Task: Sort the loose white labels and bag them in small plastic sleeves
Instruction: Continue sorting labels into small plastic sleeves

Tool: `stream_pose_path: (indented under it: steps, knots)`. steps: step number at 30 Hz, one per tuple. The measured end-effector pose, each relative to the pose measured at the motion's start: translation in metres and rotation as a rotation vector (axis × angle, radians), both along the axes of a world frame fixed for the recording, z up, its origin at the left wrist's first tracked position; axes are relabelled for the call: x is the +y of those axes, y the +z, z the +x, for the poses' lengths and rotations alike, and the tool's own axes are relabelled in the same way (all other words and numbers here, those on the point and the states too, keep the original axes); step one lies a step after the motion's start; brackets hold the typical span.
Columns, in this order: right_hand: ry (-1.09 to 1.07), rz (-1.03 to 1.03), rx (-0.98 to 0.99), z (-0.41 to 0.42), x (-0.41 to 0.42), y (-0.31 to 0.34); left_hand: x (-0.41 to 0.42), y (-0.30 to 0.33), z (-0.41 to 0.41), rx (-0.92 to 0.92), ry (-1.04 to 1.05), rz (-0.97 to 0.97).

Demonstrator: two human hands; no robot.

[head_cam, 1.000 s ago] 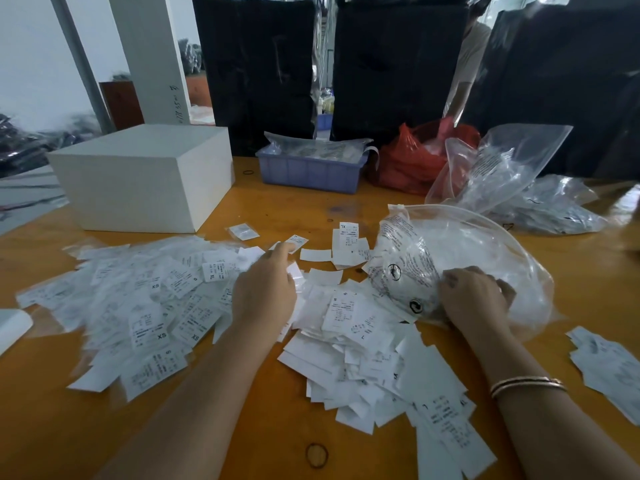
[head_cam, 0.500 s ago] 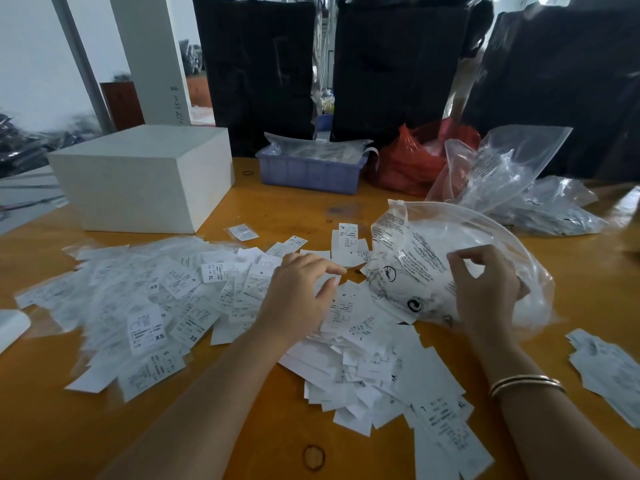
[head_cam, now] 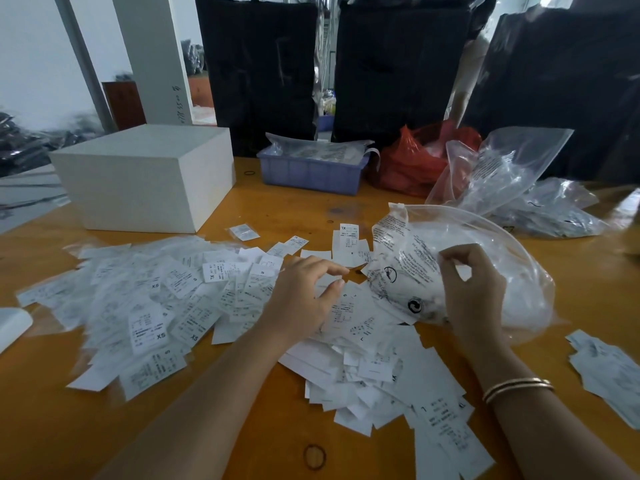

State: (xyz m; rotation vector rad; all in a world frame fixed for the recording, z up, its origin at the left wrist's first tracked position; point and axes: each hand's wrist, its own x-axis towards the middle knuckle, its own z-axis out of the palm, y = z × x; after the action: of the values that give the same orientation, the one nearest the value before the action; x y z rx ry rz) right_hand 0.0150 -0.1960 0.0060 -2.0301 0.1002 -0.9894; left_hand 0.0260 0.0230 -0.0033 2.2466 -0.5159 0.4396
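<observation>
The left hand (head_cam: 304,296) hovers palm down over the loose white labels (head_cam: 360,344), its fingers loosely curled and spread, with thumb and forefinger apart; whether the fingertips touch a label cannot be told. The right hand (head_cam: 474,292) is raised beside it, thumb and forefinger pinched together on the film of a large clear plastic bag (head_cam: 478,244) printed with black text and symbols. That bag lies open just beyond and to the right of the right hand, with white contents showing dimly through it. A pair of thin gold bangles (head_cam: 517,388) circles the right wrist.

Under and below both hands, the loose labels form a heap that trails toward the near edge of the orange table (head_cam: 346,206). Left of the left hand spreads a broad layer of labels already in small clear sleeves (head_cam: 145,306), with size marks XS, S and XL legible. A few single labels lie just beyond the left fingertips. Right of the right forearm lies a smaller stack of sleeved labels (head_cam: 609,372).

Farther out, beyond the left hand, stands a white box (head_cam: 145,178). Beyond the gap between the hands sits a blue plastic tray (head_cam: 311,171), with a red bag (head_cam: 412,164) to its right. More clear bags (head_cam: 502,174) lie beyond the right hand.
</observation>
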Motion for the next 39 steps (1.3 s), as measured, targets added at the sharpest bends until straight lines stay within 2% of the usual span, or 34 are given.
stream_pose_path:
  steps: [2, 5, 7, 9, 12, 13, 15, 17, 19, 27, 33, 39]
  knots:
    - [0.216, -0.034, -0.066, -0.01, 0.015, 0.003, 0.0, 0.002, -0.002, 0.01, -0.083, -0.081]
    - [0.521, -0.141, -0.007, -0.019, 0.038, 0.002, 0.001, 0.009, -0.007, 0.069, -0.241, -0.164]
    - [0.611, -0.189, 0.021, -0.021, 0.045, 0.0, 0.001, 0.01, -0.008, 0.078, -0.273, -0.174]
    - [0.683, -0.095, 0.059, -0.021, 0.048, 0.002, -0.001, 0.01, -0.007, 0.075, -0.243, -0.215]
    - [0.643, -0.018, 0.215, -0.019, 0.048, 0.0, -0.002, 0.008, -0.004, 0.066, -0.173, -0.378]
    - [0.624, -0.078, 0.287, -0.018, 0.047, -0.002, -0.002, 0.008, -0.003, 0.076, -0.155, -0.446]
    - [0.601, -0.383, 0.404, -0.016, 0.048, -0.007, 0.0, 0.008, -0.001, 0.098, -0.124, -0.551]
    - [0.603, -0.725, 0.41, -0.012, 0.048, -0.013, 0.001, 0.008, -0.001, 0.106, -0.104, -0.601]
    - [0.577, -0.861, 0.376, -0.01, 0.049, -0.014, 0.0, 0.009, -0.001, 0.11, -0.089, -0.643]
    - [0.6, -0.688, 0.229, -0.016, 0.045, -0.006, 0.001, 0.008, 0.0, 0.133, -0.046, -0.707]
    - [0.544, -0.556, 0.222, -0.02, 0.045, -0.002, 0.001, 0.008, 0.0, 0.122, -0.042, -0.708]
    - [0.438, -0.565, 0.188, -0.02, 0.046, -0.001, 0.002, 0.0, 0.006, 0.065, 0.062, -0.46]
